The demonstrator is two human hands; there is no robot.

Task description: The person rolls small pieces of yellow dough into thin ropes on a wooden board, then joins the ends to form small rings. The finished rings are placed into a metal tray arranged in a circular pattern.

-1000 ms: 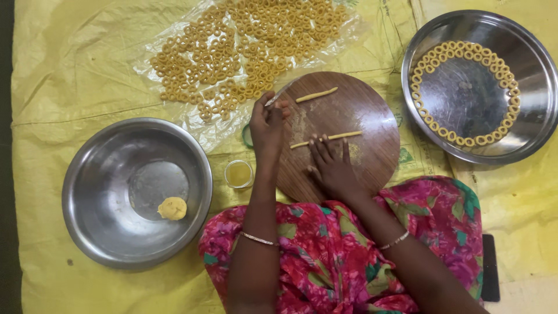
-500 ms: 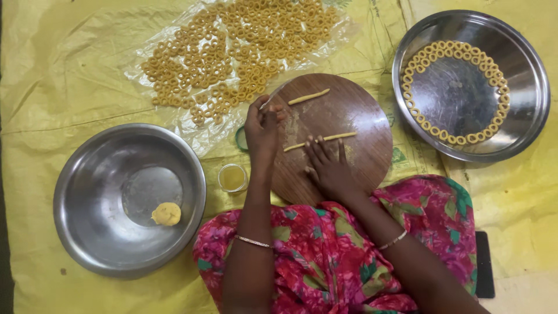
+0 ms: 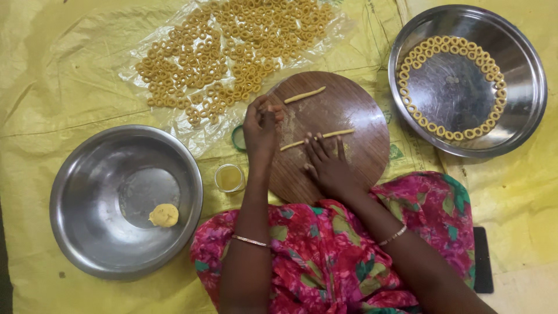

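A round wooden board [image 3: 349, 151] lies in front of me. On it my right hand [image 3: 326, 163] rests flat, fingers spread over a thin rope of yellow dough [image 3: 337, 135]. My left hand [image 3: 263, 123] hovers at the board's left edge with its fingers curled; whether a bit of dough is pinched in them I cannot tell. A shorter dough stick [image 3: 305, 95] lies near the board's far edge.
A steel bowl [image 3: 75, 203] at left holds a small lump of dough [image 3: 164, 215]. A small glass of oil [image 3: 229, 178] stands by the board. Several dough rings lie on a plastic sheet [image 3: 232, 46]. A steel plate [image 3: 526, 75] at right carries rings round its rim.
The camera view has shifted slightly. My right hand stays on the dough rope; my left hand stays curled at the board's left edge.
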